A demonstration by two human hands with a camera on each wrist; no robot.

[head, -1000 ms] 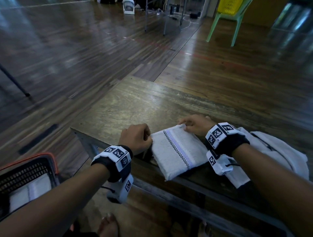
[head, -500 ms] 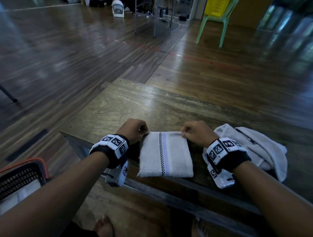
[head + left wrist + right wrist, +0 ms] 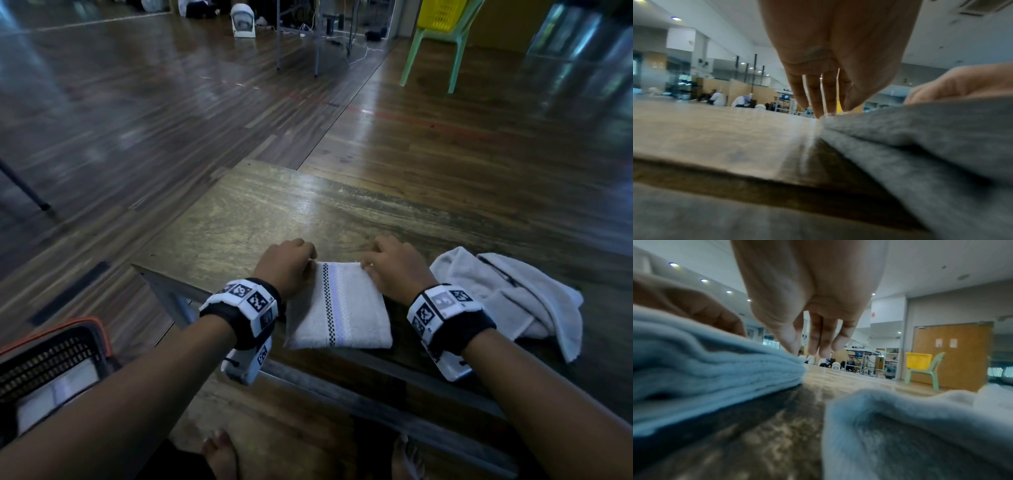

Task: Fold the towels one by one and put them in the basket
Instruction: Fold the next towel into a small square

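A folded white towel (image 3: 337, 311) with a checkered and lilac stripe lies at the near edge of the wooden table (image 3: 274, 212). My left hand (image 3: 294, 262) pinches its far left corner, fingers curled; in the left wrist view the fingertips (image 3: 819, 112) meet the towel's corner (image 3: 900, 129). My right hand (image 3: 383, 260) pinches the far right corner, and in the right wrist view its thumb (image 3: 789, 344) sits on the stacked layers (image 3: 715, 366). A black basket (image 3: 68, 346) with an orange rim stands on the floor at lower left, with a folded towel (image 3: 54, 394) inside.
A crumpled white towel (image 3: 513, 298) lies on the table just right of my right wrist, seen also in the right wrist view (image 3: 920, 418). A green chair (image 3: 435, 44) holding a yellow crate and a white fan (image 3: 243, 20) stand far off. My bare feet (image 3: 219, 452) are under the table.
The folded towel has turned from lying slanted to lying square with the table edge. Both hands now hold its far corners.
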